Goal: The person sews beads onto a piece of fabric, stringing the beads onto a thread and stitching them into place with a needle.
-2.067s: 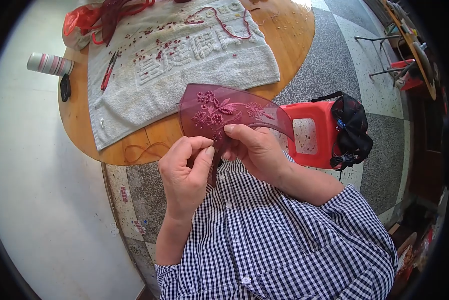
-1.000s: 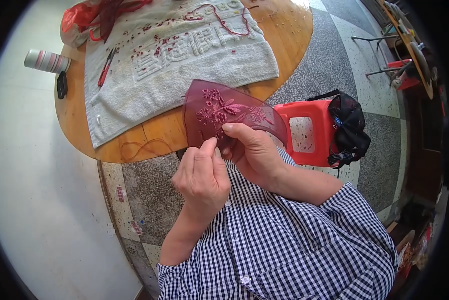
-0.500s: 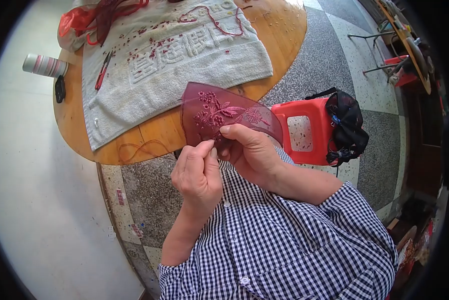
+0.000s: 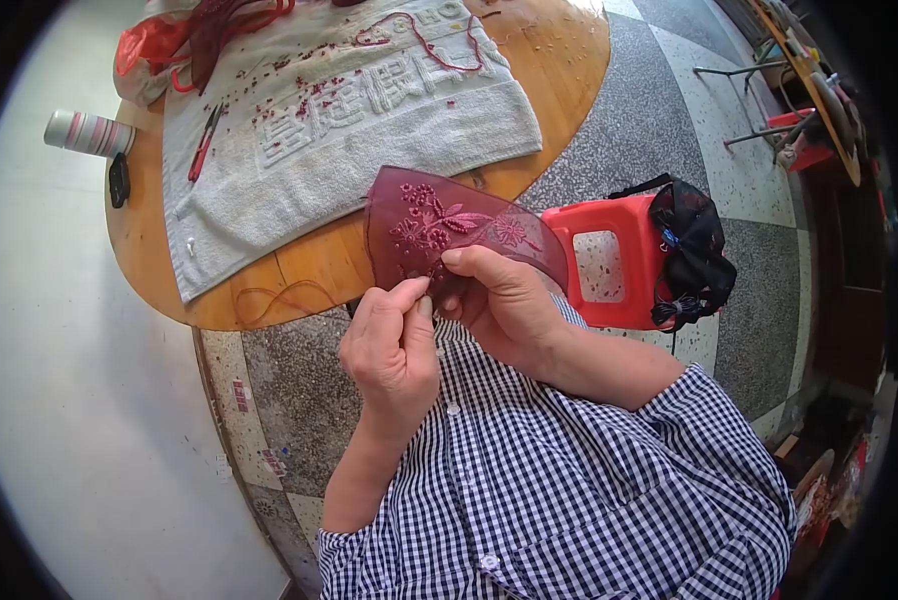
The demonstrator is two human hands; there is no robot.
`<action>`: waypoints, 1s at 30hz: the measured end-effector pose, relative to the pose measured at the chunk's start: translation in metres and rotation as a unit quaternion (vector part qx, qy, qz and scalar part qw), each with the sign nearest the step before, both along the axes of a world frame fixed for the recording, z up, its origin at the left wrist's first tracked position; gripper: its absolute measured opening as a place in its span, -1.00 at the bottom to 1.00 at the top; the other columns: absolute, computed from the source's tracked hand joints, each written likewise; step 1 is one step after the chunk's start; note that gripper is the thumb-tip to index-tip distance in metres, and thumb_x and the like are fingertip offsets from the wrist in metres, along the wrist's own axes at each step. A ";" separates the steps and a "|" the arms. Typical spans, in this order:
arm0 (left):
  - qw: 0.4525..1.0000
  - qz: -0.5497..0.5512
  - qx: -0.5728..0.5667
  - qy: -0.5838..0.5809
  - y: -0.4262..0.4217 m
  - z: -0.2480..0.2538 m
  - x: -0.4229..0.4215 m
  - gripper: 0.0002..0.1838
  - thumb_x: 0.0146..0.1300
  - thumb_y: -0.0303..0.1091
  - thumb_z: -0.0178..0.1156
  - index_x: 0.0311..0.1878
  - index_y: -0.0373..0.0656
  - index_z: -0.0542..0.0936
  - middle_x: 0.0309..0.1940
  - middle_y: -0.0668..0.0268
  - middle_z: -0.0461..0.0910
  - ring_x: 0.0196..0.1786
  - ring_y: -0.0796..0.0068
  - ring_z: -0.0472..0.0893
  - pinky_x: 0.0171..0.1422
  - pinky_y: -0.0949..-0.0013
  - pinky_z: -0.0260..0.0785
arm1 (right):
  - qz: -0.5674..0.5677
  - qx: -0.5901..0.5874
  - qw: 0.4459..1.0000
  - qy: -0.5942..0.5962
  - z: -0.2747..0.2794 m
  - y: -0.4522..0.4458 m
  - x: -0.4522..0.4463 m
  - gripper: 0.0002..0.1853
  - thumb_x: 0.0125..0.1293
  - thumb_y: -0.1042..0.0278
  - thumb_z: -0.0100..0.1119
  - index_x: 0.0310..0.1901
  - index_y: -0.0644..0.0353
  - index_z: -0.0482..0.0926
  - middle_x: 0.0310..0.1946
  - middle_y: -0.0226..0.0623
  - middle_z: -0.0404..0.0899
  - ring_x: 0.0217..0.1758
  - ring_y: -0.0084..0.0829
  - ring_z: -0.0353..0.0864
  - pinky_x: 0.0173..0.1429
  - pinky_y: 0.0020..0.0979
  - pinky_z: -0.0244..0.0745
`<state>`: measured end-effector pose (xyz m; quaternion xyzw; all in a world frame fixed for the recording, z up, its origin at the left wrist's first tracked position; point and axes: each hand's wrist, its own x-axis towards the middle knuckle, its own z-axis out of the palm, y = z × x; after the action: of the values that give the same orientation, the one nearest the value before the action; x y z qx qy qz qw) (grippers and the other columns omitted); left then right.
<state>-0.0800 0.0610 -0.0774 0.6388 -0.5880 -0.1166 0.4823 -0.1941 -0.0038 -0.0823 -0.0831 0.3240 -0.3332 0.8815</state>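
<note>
A sheer burgundy piece of fabric (image 4: 529, 232) with embroidered flowers and beads is stretched out before me, just off the table's front edge. My right hand (image 4: 509, 300) grips its lower edge, thumb on top and fingers curled underneath. Beside it, my left hand (image 4: 389, 340) is closed in a pinch, its fingertips at the fabric's lower beaded part. Whatever lies between those fingertips is too small to make out. The beaded flower cluster (image 4: 424, 222) faces up, above both hands.
A white towel (image 4: 299, 215) with scattered red beads (image 4: 309, 98) covers much of the wooden table (image 4: 569, 75). Red-handled snips (image 4: 203, 155) lie on it. A striped flask (image 4: 89, 133) and a black object (image 4: 120, 180) are at left. A red stool (image 4: 559, 235) carrying a black bag (image 4: 691, 250) stands right.
My left hand has shifted very slightly left, still pinched at the fabric. The right hand keeps its grip, and the fabric has barely moved.
</note>
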 end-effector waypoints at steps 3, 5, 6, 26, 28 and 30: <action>1.000 0.007 -0.008 -0.008 -0.001 -0.002 -0.001 -0.82 0.06 -0.68 0.14 -0.24 -0.30 0.57 -0.50 0.30 0.49 -0.56 0.52 0.37 -0.50 0.51 0.24 | 0.000 0.000 1.000 -0.007 -0.002 0.000 0.000 -0.91 0.23 0.44 0.13 -0.31 0.23 0.60 -0.44 -0.40 0.55 -0.48 -0.62 0.42 -0.36 -0.68 0.35; 1.000 0.010 -0.004 -0.005 -0.001 -0.002 -0.002 -0.82 0.06 -0.68 0.15 -0.24 -0.30 0.57 -0.49 0.30 0.49 -0.55 0.52 0.38 -0.49 0.51 0.24 | 0.001 -0.001 1.000 -0.004 -0.003 0.001 0.000 -0.91 0.23 0.44 0.13 -0.31 0.24 0.61 -0.44 -0.39 0.55 -0.48 -0.62 0.42 -0.35 -0.68 0.34; 1.000 0.014 0.000 -0.001 -0.002 -0.002 -0.002 -0.83 0.06 -0.67 0.15 -0.25 -0.29 0.57 -0.49 0.30 0.49 -0.55 0.53 0.38 -0.48 0.51 0.25 | 0.001 -0.002 1.000 -0.001 -0.004 0.002 0.000 -0.91 0.23 0.44 0.13 -0.31 0.24 0.61 -0.44 -0.39 0.55 -0.48 -0.62 0.42 -0.35 -0.68 0.34; 0.979 -0.047 0.120 0.159 -0.007 -0.002 0.008 -0.91 0.07 -0.60 0.20 -0.33 -0.25 0.54 -0.43 0.31 0.51 -0.48 0.50 0.43 -0.36 0.49 0.30 | -0.032 -0.022 0.999 0.028 0.002 0.002 -0.009 -0.92 0.21 0.47 0.15 -0.30 0.25 0.60 -0.42 -0.39 0.55 -0.42 -0.62 0.42 -0.30 -0.66 0.34; 0.989 -0.044 0.113 0.081 -0.007 -0.003 0.008 -0.91 0.07 -0.60 0.20 -0.34 -0.25 0.53 -0.43 0.29 0.51 -0.48 0.48 0.44 -0.36 0.46 0.31 | -0.034 -0.023 0.999 0.031 0.001 0.003 -0.009 -0.93 0.22 0.48 0.15 -0.30 0.25 0.60 -0.41 -0.39 0.55 -0.42 -0.62 0.42 -0.29 -0.66 0.34; 0.993 -0.041 0.092 0.066 -0.008 -0.001 0.006 -0.91 0.06 -0.60 0.19 -0.35 -0.25 0.52 -0.43 0.29 0.51 -0.48 0.46 0.45 -0.37 0.45 0.31 | -0.032 -0.041 0.998 0.035 0.001 0.006 -0.010 -0.93 0.22 0.47 0.15 -0.30 0.25 0.60 -0.41 -0.39 0.55 -0.41 -0.62 0.42 -0.28 -0.66 0.34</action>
<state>-0.0743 0.0532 -0.0784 0.6467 -0.5675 -0.2314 0.4541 -0.2036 0.0025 -0.0814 -0.1202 0.3437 -0.3710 0.8543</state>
